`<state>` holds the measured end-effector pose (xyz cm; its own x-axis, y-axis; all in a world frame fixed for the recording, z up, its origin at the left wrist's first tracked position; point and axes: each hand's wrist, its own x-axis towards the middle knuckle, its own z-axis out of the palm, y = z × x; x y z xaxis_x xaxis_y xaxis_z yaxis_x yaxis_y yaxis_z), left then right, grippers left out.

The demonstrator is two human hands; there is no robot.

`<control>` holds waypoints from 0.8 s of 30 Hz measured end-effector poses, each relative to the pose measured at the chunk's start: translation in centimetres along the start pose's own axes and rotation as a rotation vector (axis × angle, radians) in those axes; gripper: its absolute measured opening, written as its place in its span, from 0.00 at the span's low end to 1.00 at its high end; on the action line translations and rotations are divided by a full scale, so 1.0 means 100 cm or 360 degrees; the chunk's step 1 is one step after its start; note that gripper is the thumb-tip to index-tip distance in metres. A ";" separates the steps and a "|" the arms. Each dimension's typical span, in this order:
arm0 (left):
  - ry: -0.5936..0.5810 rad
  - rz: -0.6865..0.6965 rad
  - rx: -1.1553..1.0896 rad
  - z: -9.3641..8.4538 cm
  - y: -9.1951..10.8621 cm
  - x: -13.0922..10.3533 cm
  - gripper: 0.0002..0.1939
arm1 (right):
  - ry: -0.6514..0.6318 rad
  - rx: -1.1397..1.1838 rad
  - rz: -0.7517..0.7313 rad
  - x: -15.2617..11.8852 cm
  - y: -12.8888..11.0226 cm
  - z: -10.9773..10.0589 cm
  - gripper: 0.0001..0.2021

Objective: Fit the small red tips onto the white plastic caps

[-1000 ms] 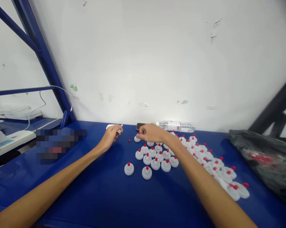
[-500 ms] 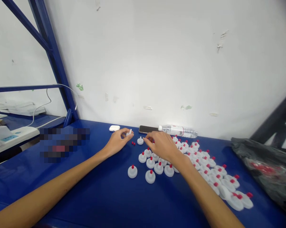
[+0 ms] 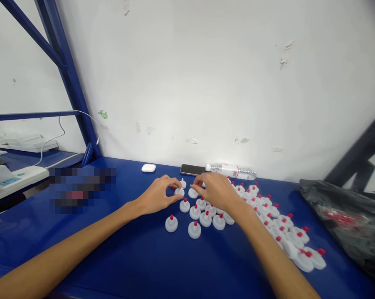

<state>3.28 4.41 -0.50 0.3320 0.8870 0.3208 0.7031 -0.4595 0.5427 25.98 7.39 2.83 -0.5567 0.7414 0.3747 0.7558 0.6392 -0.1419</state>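
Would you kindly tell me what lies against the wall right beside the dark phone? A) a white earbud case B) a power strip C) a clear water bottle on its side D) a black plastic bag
C: the clear water bottle lies on its side, its cap end meeting the phone.

bright, even light | soft shadows | edges bowed | pixelated patch

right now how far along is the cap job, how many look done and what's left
Done: many white caps with red tips stand in rows. In hand: the left hand pinches a white cap, and the right hand touches another. Left: loose red tips in the black bag.
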 end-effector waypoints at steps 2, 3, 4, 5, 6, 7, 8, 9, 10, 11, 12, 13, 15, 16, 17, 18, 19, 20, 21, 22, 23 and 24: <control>-0.0054 0.0040 0.0011 0.002 -0.001 -0.001 0.12 | 0.0067 -0.0009 0.0001 0.001 0.001 -0.001 0.08; -0.0072 0.0064 0.0018 0.003 -0.001 -0.001 0.11 | 0.0090 -0.0005 -0.0006 0.001 0.001 -0.001 0.08; -0.0082 0.0087 0.0025 0.003 -0.002 -0.002 0.11 | 0.0107 0.0004 -0.0017 0.001 0.001 -0.001 0.07; -0.0080 0.0107 0.0033 0.003 -0.003 -0.002 0.11 | 0.0120 0.0021 -0.0030 0.001 0.000 0.001 0.07; -0.0061 0.0119 0.0043 0.003 -0.003 -0.002 0.12 | 0.0133 0.0043 -0.0044 0.001 0.000 0.002 0.07; -0.0030 0.0124 0.0052 0.002 -0.002 -0.002 0.14 | 0.0146 0.0074 -0.0058 0.000 -0.002 0.004 0.07; 0.0006 0.0125 0.0060 0.001 -0.001 -0.002 0.17 | 0.0158 0.0114 -0.0070 0.000 -0.004 0.006 0.07; 0.0041 0.0127 0.0066 0.000 0.001 -0.001 0.20 | 0.0170 0.0164 -0.0081 0.000 -0.006 0.008 0.07; 0.0078 0.0140 0.0062 -0.001 0.003 -0.001 0.22 | 0.0184 0.0225 -0.0090 0.001 -0.008 0.010 0.07; 0.0118 0.0159 0.0049 -0.002 0.005 -0.001 0.23 | 0.0198 0.0293 -0.0094 0.001 -0.011 0.012 0.07; 0.0159 0.0181 0.0030 -0.003 0.008 -0.001 0.23 | 0.0211 0.0365 -0.0095 0.002 -0.014 0.014 0.07; 0.0206 0.0200 0.0007 -0.004 0.010 -0.001 0.21 | 0.0222 0.0435 -0.0091 0.002 -0.017 0.016 0.07; 0.0298 0.0218 -0.0034 -0.004 0.012 -0.001 0.15 | 0.0239 0.0550 -0.0068 0.003 -0.022 0.018 0.09; 0.0336 0.0219 -0.0044 -0.004 0.012 -0.001 0.13 | 0.0248 0.0586 -0.0050 0.002 -0.024 0.018 0.09; 0.0363 0.0219 -0.0046 -0.004 0.011 -0.001 0.12 | 0.0259 0.0606 -0.0030 0.002 -0.026 0.018 0.09; 0.0387 0.0226 -0.0045 -0.003 0.010 -0.001 0.12 | 0.0274 0.0612 -0.0009 0.001 -0.028 0.018 0.09; 0.0407 0.0238 -0.0042 -0.003 0.009 -0.002 0.13 | 0.0285 0.0608 0.0006 0.000 -0.029 0.018 0.08; 0.0423 0.0252 -0.0037 -0.002 0.007 -0.002 0.15 | 0.0290 0.0598 0.0012 -0.001 -0.030 0.019 0.08; 0.0436 0.0268 -0.0032 -0.002 0.005 -0.002 0.18 | 0.0285 0.0588 0.0011 -0.002 -0.031 0.019 0.10; 0.0443 0.0283 -0.0030 -0.001 0.004 -0.002 0.21 | 0.0271 0.0585 0.0004 -0.003 -0.032 0.021 0.12; 0.0450 0.0297 -0.0029 -0.001 0.003 -0.002 0.24 | 0.0250 0.0591 -0.0004 -0.003 -0.032 0.022 0.15; 0.0457 0.0306 -0.0032 -0.001 0.003 -0.002 0.26 | 0.0227 0.0607 -0.0010 -0.003 -0.032 0.023 0.17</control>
<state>3.34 4.05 -0.34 0.2649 0.7365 0.6224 0.6313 -0.6204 0.4654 22.94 5.58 1.04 -0.4874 0.7184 0.4963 0.5552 0.6937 -0.4589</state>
